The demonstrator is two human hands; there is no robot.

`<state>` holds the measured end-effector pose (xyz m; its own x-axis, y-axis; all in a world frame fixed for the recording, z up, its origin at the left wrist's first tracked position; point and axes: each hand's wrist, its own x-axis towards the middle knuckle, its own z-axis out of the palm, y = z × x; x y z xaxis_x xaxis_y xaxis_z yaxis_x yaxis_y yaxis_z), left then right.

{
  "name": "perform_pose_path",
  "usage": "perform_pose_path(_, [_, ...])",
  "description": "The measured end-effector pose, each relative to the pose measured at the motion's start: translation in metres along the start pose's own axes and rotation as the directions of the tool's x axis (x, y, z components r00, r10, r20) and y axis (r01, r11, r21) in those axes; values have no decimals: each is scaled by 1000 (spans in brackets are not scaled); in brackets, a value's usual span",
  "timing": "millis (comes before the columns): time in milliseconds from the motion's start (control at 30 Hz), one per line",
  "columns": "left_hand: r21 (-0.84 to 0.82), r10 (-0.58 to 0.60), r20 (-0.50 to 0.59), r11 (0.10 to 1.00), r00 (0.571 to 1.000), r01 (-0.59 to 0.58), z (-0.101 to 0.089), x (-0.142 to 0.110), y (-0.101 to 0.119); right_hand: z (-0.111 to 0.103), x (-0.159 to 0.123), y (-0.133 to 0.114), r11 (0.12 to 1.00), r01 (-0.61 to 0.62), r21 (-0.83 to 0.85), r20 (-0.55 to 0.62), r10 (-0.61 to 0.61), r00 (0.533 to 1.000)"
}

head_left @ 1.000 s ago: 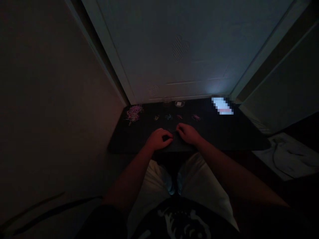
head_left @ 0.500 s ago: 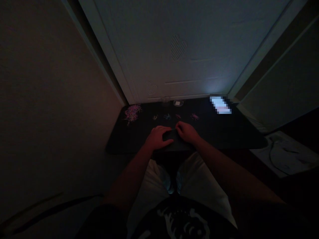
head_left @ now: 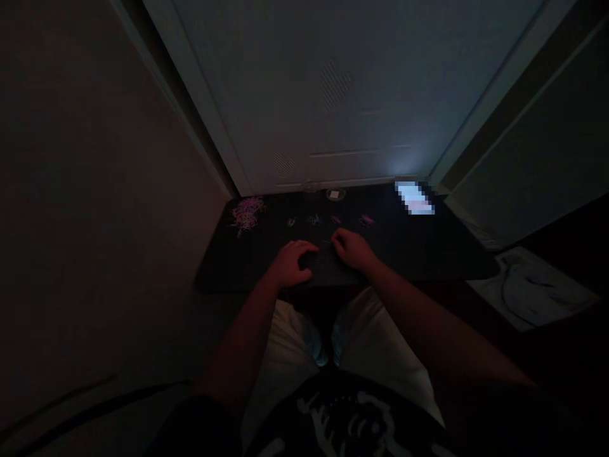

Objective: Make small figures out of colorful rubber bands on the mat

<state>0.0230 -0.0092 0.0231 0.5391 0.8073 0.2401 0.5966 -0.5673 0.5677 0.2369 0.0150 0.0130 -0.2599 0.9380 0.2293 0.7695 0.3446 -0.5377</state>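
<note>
My left hand (head_left: pixel 294 261) rests over the dark table (head_left: pixel 423 251) near its front edge, thumb and fingers apart with nothing seen between them. Just to its right, my right hand (head_left: pixel 352 249) is closed in a pinch. A thin, pale strand-like piece (head_left: pixel 327 241) shows at its fingertips, too small and dim to name. Beyond my hands lie small clusters in a row: a pale one (head_left: pixel 292 221), a bluish one (head_left: pixel 314 219), a pink one (head_left: pixel 335 219) and another pink one (head_left: pixel 366 220). A larger heap of thin coloured pieces (head_left: pixel 247 214) sits at the far left.
A round clear dish (head_left: pixel 335 194) with a white square stands at the back, beside a fainter clear container (head_left: pixel 312 186). At the back right glows a pixelated screen (head_left: pixel 415 198). A white door panel (head_left: pixel 333 133) rises behind the table. The room is very dark.
My left hand has drawn away leftward from my right, widening the gap between them. My right hand stays pinched. The whole view has shifted slightly.
</note>
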Motion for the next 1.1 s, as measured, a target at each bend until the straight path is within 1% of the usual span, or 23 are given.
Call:
perform_pose_path(100, [53, -23, 14, 998, 1000, 22, 3, 2, 0, 1, 1, 1, 1000, 1, -4, 0, -1, 1000])
perform_pose_path(267, [84, -89, -54, 992, 995, 93, 13, 7, -2, 2, 2, 3, 1000, 14, -19, -1, -14, 1000])
perform_pose_path(367, [101, -128, -74, 986, 989, 135, 18, 10, 0, 2, 2, 4, 1000, 14, -22, -2, -14, 1000])
perform_pose_path(467, [136, -172, -94, 974, 981, 183, 21, 13, 4, 2, 2, 4, 1000, 6, -24, 7, -6, 1000])
perform_pose_path(633, [183, -192, -120, 960, 974, 212, 22, 14, 6, 2, 2, 4, 999, -14, -30, 13, 15, 1000])
perform_pose_path(767, [145, -188, -131, 968, 973, 206, 21, 15, 6, 2, 2, 4, 999, -2, -33, 7, 3, 1000])
perform_pose_path(900, [123, -184, -128, 972, 975, 200, 18, 17, 11, 2, 2, 4, 1000, -4, -14, -1, 4, 1000])
perform_pose_path(1100, [106, -87, -39, 990, 995, 91, 15, 20, 17, 3, 3, 4, 1000, 4, 16, -18, -3, 1000])
